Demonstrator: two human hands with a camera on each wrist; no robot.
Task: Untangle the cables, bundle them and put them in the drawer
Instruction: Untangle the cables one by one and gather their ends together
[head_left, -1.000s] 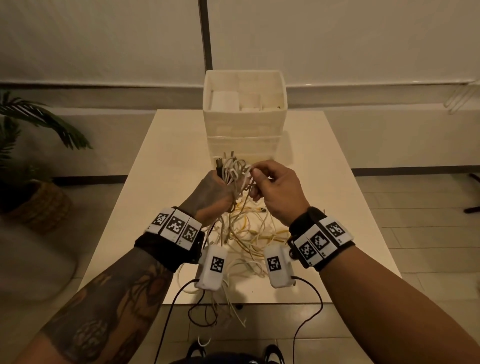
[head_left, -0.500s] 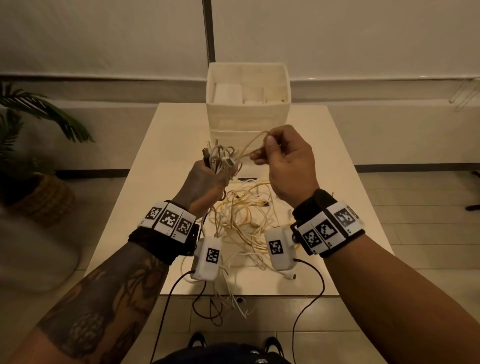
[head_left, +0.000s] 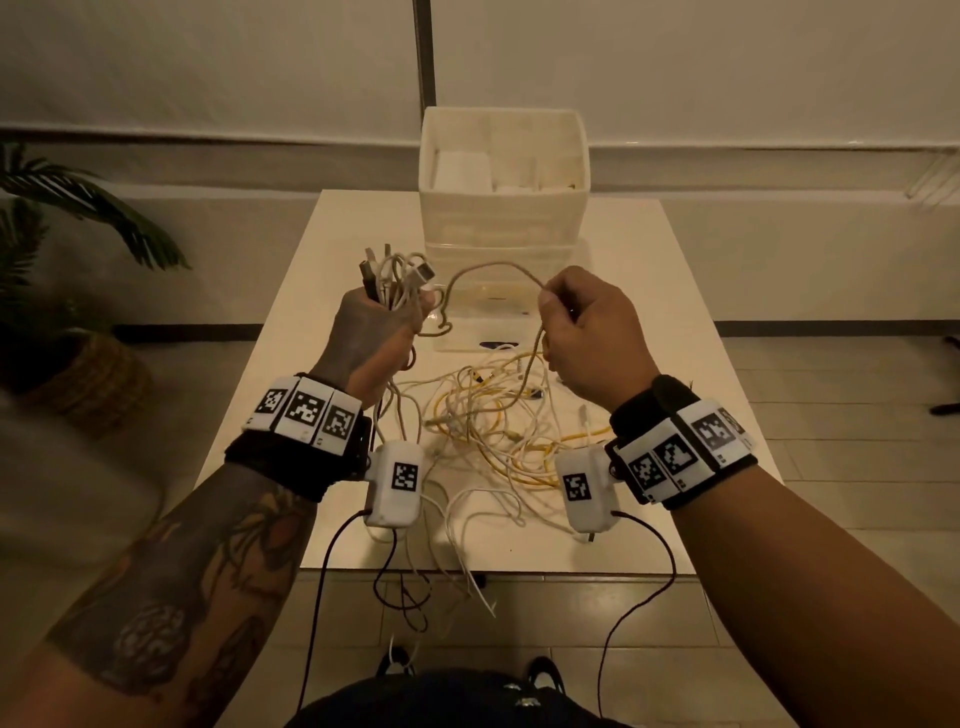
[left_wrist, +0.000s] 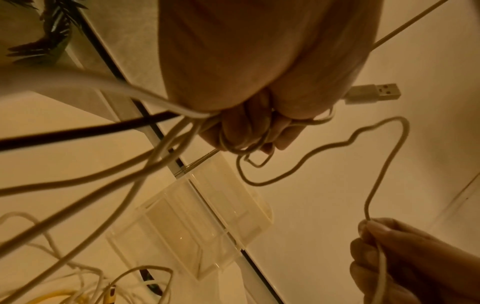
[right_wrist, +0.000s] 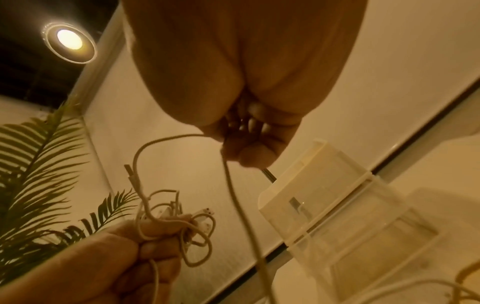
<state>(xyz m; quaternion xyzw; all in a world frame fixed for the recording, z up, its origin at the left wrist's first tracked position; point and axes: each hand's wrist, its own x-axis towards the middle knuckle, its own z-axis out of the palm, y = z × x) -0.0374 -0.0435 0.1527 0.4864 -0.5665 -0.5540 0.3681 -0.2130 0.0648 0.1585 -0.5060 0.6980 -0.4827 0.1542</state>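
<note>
Since half a second ago the right hand (head_left: 592, 332) has drawn rightward, away from the left hand (head_left: 371, 332). Head view: a beige cable (head_left: 493, 270) arches between them (slack). Left wrist view: fist clamps the cable bunch (left_wrist: 249, 142). Right wrist view: fingers (right_wrist: 249, 152) pinch it; its run lies leftward.

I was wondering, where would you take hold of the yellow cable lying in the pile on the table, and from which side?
I would pinch the yellow cable on its outer loop near the table's front right, coming straight down from above. That arc lies fairly exposed on the surface, whereas toward the middle it weaves among white cables, so a grip there would probably drag the tangle along.
</note>
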